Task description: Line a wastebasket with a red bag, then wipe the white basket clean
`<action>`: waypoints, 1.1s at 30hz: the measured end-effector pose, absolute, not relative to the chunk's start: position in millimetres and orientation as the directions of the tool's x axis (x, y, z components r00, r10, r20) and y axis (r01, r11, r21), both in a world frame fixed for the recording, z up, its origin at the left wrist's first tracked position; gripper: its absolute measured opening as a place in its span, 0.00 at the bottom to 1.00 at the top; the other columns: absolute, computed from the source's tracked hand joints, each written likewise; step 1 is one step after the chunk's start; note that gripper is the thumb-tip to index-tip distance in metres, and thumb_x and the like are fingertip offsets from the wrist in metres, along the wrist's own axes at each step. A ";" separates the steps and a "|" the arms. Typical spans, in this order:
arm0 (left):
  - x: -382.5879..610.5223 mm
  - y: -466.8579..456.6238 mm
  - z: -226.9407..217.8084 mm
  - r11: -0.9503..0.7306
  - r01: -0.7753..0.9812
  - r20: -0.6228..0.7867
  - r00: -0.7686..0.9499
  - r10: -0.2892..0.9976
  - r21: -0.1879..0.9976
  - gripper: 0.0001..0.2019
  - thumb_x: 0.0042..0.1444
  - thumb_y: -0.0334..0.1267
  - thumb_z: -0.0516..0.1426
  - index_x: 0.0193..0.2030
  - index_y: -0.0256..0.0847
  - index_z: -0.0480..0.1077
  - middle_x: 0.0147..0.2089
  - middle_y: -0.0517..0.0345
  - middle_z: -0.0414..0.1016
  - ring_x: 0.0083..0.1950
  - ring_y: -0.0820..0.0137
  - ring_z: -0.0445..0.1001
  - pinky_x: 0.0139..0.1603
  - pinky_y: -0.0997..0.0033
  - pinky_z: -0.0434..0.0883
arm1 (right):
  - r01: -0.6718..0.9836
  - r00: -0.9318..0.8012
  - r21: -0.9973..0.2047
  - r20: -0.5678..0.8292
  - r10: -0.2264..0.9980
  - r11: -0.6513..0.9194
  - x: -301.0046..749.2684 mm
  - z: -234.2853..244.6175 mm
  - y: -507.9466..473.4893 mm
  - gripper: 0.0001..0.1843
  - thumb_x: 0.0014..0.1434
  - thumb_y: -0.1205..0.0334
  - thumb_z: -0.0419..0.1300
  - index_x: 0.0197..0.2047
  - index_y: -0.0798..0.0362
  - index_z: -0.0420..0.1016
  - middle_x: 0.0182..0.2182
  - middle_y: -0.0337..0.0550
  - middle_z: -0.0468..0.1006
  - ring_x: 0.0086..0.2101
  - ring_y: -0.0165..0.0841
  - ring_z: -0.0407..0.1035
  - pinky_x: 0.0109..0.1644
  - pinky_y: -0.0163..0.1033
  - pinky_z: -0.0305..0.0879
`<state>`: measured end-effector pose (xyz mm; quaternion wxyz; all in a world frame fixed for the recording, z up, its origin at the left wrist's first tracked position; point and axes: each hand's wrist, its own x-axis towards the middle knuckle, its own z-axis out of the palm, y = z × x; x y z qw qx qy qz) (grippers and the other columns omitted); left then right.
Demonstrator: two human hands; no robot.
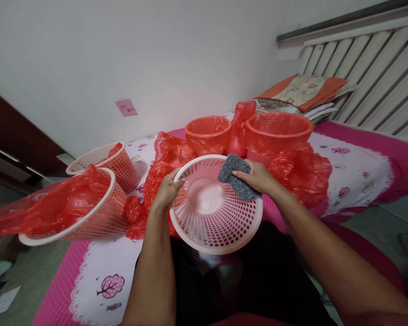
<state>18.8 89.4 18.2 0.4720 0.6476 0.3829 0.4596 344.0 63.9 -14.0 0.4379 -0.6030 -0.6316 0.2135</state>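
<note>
A pale pink plastic wastebasket (238, 231) with a perforated wall is tilted so that its mouth faces me, just above my lap. My left hand (168, 189) grips its rim at the left, thumb over the edge. In my right hand (255, 176) is a dark grey cloth (240, 181), pressed against the rim at the upper right; part of the cloth hangs inside the mouth. Nothing shows inside the basket. Crumpled red plastic bags (158, 174) lie just behind my left hand.
Two baskets covered in red plastic, one (207, 136) behind mine and another (279, 131) to its right, stand by the wall. At left, a pink basket (115, 217) holding red plastic leans before another (127, 167). Folded textiles (306, 93) lie near the radiator (370, 68).
</note>
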 end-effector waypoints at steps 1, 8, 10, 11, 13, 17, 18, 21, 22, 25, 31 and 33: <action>18.5 90.0 17.4 -0.263 0.069 0.236 0.265 0.935 0.962 0.20 0.51 0.39 0.66 0.52 0.38 0.82 0.47 0.51 0.85 0.52 0.57 0.80 0.61 0.55 0.73 | 0.560 0.125 -0.808 0.299 0.946 0.182 344.9 -18.2 59.6 0.16 0.57 0.50 0.69 0.45 0.51 0.80 0.38 0.48 0.86 0.38 0.46 0.79 0.44 0.50 0.76; 20.3 91.2 16.3 -0.245 0.083 0.223 0.210 0.952 0.966 0.20 0.50 0.40 0.66 0.51 0.39 0.82 0.44 0.53 0.84 0.50 0.59 0.79 0.59 0.58 0.73 | 0.425 0.335 -0.902 0.229 0.914 0.070 340.3 -61.5 13.9 0.21 0.57 0.44 0.67 0.46 0.51 0.80 0.41 0.51 0.87 0.41 0.50 0.81 0.48 0.56 0.78; 22.3 90.3 16.9 -0.243 0.075 0.223 0.209 0.952 0.967 0.20 0.50 0.40 0.66 0.51 0.39 0.82 0.44 0.54 0.84 0.49 0.59 0.80 0.58 0.57 0.74 | 0.358 0.370 -0.932 0.202 0.907 0.061 336.5 -74.5 -1.1 0.23 0.56 0.43 0.67 0.47 0.51 0.80 0.40 0.50 0.87 0.41 0.50 0.82 0.49 0.56 0.79; 23.4 90.0 17.0 -0.243 0.071 0.224 0.209 0.952 0.968 0.20 0.50 0.40 0.66 0.51 0.39 0.83 0.43 0.54 0.84 0.49 0.58 0.80 0.58 0.57 0.74 | 0.317 0.381 -0.947 0.182 0.906 0.056 334.9 -80.1 -8.0 0.24 0.56 0.42 0.68 0.48 0.51 0.80 0.40 0.50 0.87 0.41 0.50 0.82 0.49 0.56 0.79; 25.3 89.8 16.7 -0.243 0.058 0.227 0.205 0.952 0.968 0.20 0.50 0.40 0.67 0.51 0.39 0.83 0.43 0.54 0.84 0.49 0.58 0.80 0.58 0.56 0.75 | 0.210 0.389 -0.977 0.118 0.914 0.037 332.8 -88.4 -19.8 0.26 0.55 0.41 0.70 0.49 0.51 0.81 0.42 0.50 0.88 0.43 0.51 0.83 0.50 0.56 0.80; 26.1 91.3 14.7 -0.230 0.034 0.220 0.193 0.956 0.973 0.20 0.49 0.40 0.68 0.50 0.39 0.83 0.46 0.53 0.85 0.51 0.57 0.80 0.60 0.57 0.75 | -0.179 0.300 -0.983 -0.084 0.950 -0.030 334.3 -96.2 -32.9 0.32 0.60 0.28 0.62 0.49 0.47 0.82 0.45 0.49 0.88 0.49 0.50 0.83 0.55 0.55 0.80; 25.5 91.9 14.1 -0.220 0.027 0.211 0.191 0.959 0.975 0.21 0.49 0.39 0.68 0.51 0.39 0.83 0.47 0.53 0.85 0.51 0.57 0.80 0.60 0.57 0.74 | -0.279 0.256 -0.959 -0.125 0.959 -0.050 335.1 -97.7 -33.9 0.34 0.62 0.25 0.58 0.48 0.47 0.82 0.45 0.49 0.88 0.50 0.49 0.83 0.56 0.55 0.80; 23.1 93.8 12.9 -0.188 0.016 0.182 0.184 0.966 0.982 0.22 0.48 0.39 0.68 0.51 0.38 0.82 0.47 0.52 0.85 0.49 0.59 0.81 0.59 0.58 0.74 | -0.442 0.179 -0.891 -0.203 0.963 -0.105 335.6 -104.5 -32.9 0.33 0.64 0.25 0.54 0.45 0.45 0.82 0.45 0.48 0.89 0.53 0.48 0.82 0.59 0.56 0.79; 22.5 94.5 12.7 -0.183 0.021 0.176 0.177 0.968 0.983 0.22 0.47 0.38 0.68 0.51 0.38 0.82 0.47 0.53 0.85 0.48 0.59 0.81 0.59 0.58 0.74 | -0.460 0.188 -0.881 -0.223 0.957 -0.115 335.0 -107.4 -31.6 0.30 0.64 0.27 0.57 0.44 0.45 0.82 0.45 0.47 0.89 0.53 0.47 0.82 0.60 0.57 0.78; 22.7 97.1 12.2 -0.177 0.058 0.166 0.155 0.974 0.982 0.21 0.48 0.38 0.67 0.50 0.39 0.82 0.46 0.54 0.85 0.47 0.61 0.80 0.57 0.60 0.75 | -0.494 0.235 -0.862 -0.258 0.937 -0.114 332.5 -114.7 -26.1 0.22 0.62 0.34 0.64 0.41 0.45 0.81 0.46 0.45 0.89 0.55 0.46 0.81 0.64 0.56 0.75; 29.8 96.4 14.0 -0.170 0.088 0.156 0.141 0.978 0.982 0.22 0.47 0.40 0.67 0.51 0.39 0.80 0.46 0.51 0.84 0.49 0.59 0.80 0.58 0.57 0.74 | -0.497 0.166 -0.862 -0.206 0.964 -0.099 332.8 -116.5 -16.0 0.22 0.58 0.33 0.64 0.36 0.44 0.80 0.41 0.48 0.89 0.51 0.50 0.83 0.61 0.59 0.77; 32.4 92.9 15.2 -0.183 0.097 0.168 0.143 0.975 0.978 0.22 0.46 0.40 0.67 0.50 0.39 0.80 0.46 0.51 0.84 0.50 0.58 0.80 0.59 0.56 0.74 | -0.515 0.127 -0.851 -0.194 0.973 -0.102 333.8 -117.6 -14.3 0.23 0.59 0.33 0.64 0.37 0.44 0.80 0.39 0.47 0.89 0.49 0.51 0.83 0.59 0.61 0.78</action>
